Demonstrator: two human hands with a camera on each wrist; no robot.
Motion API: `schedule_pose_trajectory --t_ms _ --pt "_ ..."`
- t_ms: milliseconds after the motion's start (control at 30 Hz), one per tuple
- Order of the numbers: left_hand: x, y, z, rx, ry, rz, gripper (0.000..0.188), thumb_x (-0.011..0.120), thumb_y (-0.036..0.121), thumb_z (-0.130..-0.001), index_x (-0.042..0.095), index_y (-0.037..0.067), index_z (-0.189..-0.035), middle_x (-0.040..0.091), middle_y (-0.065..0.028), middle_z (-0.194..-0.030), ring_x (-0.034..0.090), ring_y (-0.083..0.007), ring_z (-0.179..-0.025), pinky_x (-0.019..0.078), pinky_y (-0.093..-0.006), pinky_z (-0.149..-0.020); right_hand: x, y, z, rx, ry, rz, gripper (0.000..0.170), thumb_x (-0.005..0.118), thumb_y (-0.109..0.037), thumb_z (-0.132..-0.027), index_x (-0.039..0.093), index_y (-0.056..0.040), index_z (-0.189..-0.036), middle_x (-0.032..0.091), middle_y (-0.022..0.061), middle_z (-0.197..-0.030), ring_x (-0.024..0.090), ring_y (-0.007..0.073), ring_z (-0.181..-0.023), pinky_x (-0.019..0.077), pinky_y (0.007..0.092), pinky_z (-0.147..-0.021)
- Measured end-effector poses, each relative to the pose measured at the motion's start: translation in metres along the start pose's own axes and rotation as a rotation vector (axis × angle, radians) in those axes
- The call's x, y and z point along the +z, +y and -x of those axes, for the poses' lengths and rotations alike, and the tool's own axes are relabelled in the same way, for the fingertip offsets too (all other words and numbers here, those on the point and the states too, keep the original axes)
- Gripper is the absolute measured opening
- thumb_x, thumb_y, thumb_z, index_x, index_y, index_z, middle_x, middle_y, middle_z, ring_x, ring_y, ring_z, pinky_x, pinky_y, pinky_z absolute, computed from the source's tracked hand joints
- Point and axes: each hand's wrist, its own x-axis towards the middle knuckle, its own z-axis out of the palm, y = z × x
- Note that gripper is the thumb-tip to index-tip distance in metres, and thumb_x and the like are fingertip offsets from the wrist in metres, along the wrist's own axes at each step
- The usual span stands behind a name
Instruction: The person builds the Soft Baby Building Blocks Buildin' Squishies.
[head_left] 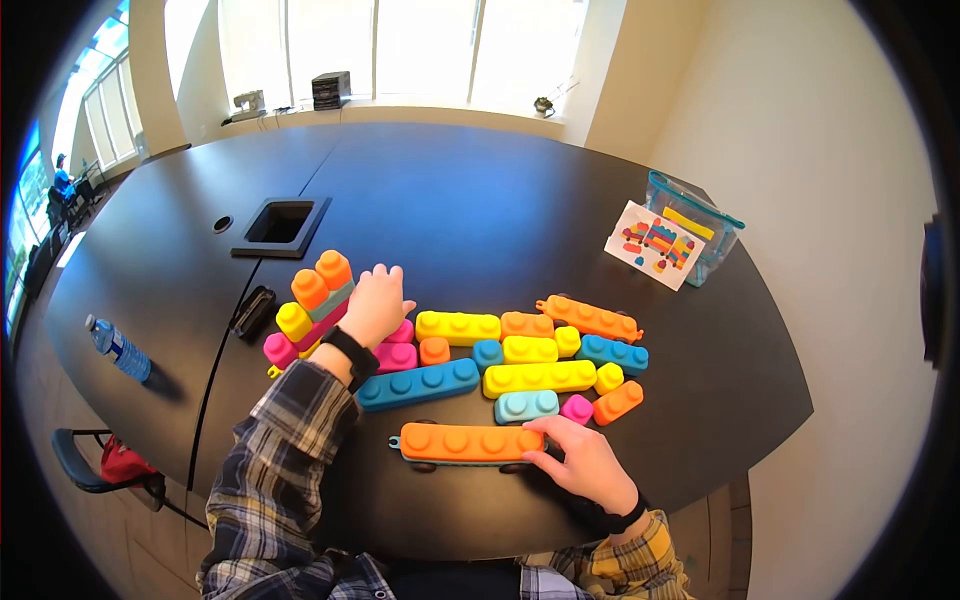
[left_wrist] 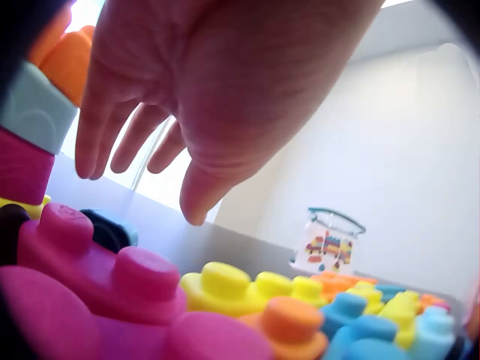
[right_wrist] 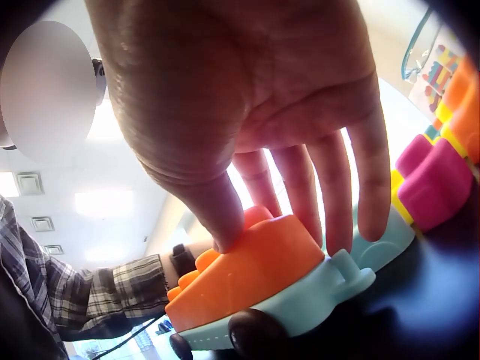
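Observation:
A long orange block point(head_left: 470, 441) sits on a light-blue wheeled base point(right_wrist: 300, 304) near the table's front edge. My right hand point(head_left: 590, 465) grips its right end, thumb on the near side and fingers over the far side. Above the loose blocks hovers my left hand point(head_left: 375, 305), fingers spread and hanging down, holding nothing. Beneath it in the left wrist view are pink blocks point(left_wrist: 142, 277). Just left of that hand stands a stepped stack with orange blocks point(head_left: 310, 289) on top. A long blue block point(head_left: 420, 385) lies right of the left wrist.
Several yellow point(head_left: 540, 377), orange and blue blocks lie at the middle right, with an orange wheeled piece point(head_left: 590, 318) behind. A clear bin point(head_left: 715, 250) with a picture card point(head_left: 655, 245) stands at the back right. At the left are a water bottle point(head_left: 120, 349) and a black case point(head_left: 253, 312).

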Motion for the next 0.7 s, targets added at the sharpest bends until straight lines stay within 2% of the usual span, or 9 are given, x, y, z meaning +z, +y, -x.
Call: schedule_pose_trajectory --t_ms 67,133,200,267,367,433,467,567,700 --pt "0.004 0.002 -0.007 -0.045 -0.1 -0.099 0.045 0.087 0.031 -0.083 0.068 0.001 -0.11 0.071 -0.0186 -0.101 0.07 -0.0375 -0.099 0.0593 -0.0458 -0.088 -0.002 -0.004 0.001 0.063 -0.04 -0.018 0.034 0.079 -0.027 -0.093 0.069 -0.0077 -0.12 0.073 0.0098 -0.115 0.071 0.0322 -0.105 0.0578 0.0396 -0.087" --pt "0.006 -0.004 -0.018 -0.124 -0.381 -0.111 0.043 0.087 0.028 -0.081 0.068 0.002 -0.108 0.068 -0.0194 -0.107 0.07 -0.0374 -0.101 0.0595 -0.0468 -0.089 -0.003 -0.004 0.002 0.053 -0.03 -0.006 0.034 0.079 -0.027 -0.093 0.069 -0.0079 -0.12 0.073 0.0098 -0.115 0.071 0.0322 -0.105 0.0578 0.0396 -0.087" --pt "0.01 -0.01 -0.023 -0.094 -0.39 -0.086 0.043 0.087 0.026 -0.079 0.067 0.0 -0.108 0.067 -0.0218 -0.112 0.069 -0.0382 -0.105 0.0586 -0.0464 -0.091 -0.002 -0.002 0.003 0.039 -0.024 0.0 0.035 0.079 -0.027 -0.093 0.069 -0.008 -0.121 0.073 0.0098 -0.115 0.071 0.0322 -0.105 0.0578 0.0396 -0.087" --pt "0.002 -0.008 -0.02 -0.073 -0.4 -0.067 0.044 0.087 0.024 -0.078 0.066 -0.001 -0.108 0.066 -0.0241 -0.117 0.068 -0.039 -0.109 0.0578 -0.046 -0.092 0.0 0.0 0.002 0.009 0.002 -0.011 0.038 0.083 -0.021 -0.091 0.069 -0.0058 -0.123 0.075 0.0101 -0.114 0.072 0.0272 -0.092 0.0588 0.0352 -0.08" --pt "-0.027 0.002 -0.01 -0.028 -0.283 -0.024 0.045 0.084 0.02 -0.078 0.067 0.0 -0.115 0.067 -0.0221 -0.118 0.069 -0.0378 -0.111 0.0574 -0.0459 -0.094 -0.002 0.001 0.001 0.018 -0.02 -0.031 0.038 0.083 -0.021 -0.091 0.069 -0.0057 -0.123 0.075 0.01 -0.115 0.073 0.0273 -0.092 0.0591 0.0351 -0.081" --pt "-0.054 0.009 0.005 0.041 -0.047 0.328 0.049 0.081 0.013 -0.079 0.065 0.002 -0.125 0.066 -0.017 -0.117 0.069 -0.0323 -0.107 0.0576 -0.0414 -0.092 0.0 0.004 0.001 0.005 -0.011 -0.026 0.039 0.083 -0.021 -0.091 0.069 -0.0056 -0.124 0.074 0.01 -0.115 0.073 0.0276 -0.092 0.0592 0.035 -0.081" --pt "-0.069 0.015 0.014 0.04 -0.051 0.328 0.049 0.081 0.013 -0.079 0.065 0.002 -0.125 0.066 -0.017 -0.117 0.069 -0.0323 -0.107 0.0576 -0.0414 -0.092 0.001 0.004 0.002 -0.007 0.002 -0.019 0.039 0.083 -0.021 -0.091 0.069 -0.0056 -0.124 0.074 0.0101 -0.116 0.073 0.0279 -0.092 0.0593 0.0349 -0.081" --pt "-0.124 0.039 0.053 0.155 -0.08 0.725 0.059 0.077 0.002 -0.081 0.061 0.007 -0.137 0.064 -0.0098 -0.112 0.067 -0.023 -0.103 0.0561 -0.0321 -0.089 -0.002 0.0 0.001 0.026 -0.023 -0.031 0.039 0.083 -0.02 -0.091 0.069 -0.0053 -0.124 0.074 0.0104 -0.116 0.073 0.0287 -0.094 0.0596 0.0351 -0.082" --pt "-0.15 0.05 0.1 0.204 -0.119 0.719 0.061 0.079 0.001 -0.08 0.064 0.009 -0.139 0.064 -0.0111 -0.119 0.066 -0.0245 -0.11 0.0566 -0.0354 -0.091 0.0 0.002 0.002 0.018 -0.013 -0.032 0.039 0.083 -0.02 -0.091 0.069 -0.0052 -0.124 0.074 0.0105 -0.116 0.073 0.029 -0.095 0.06 0.0356 -0.083"
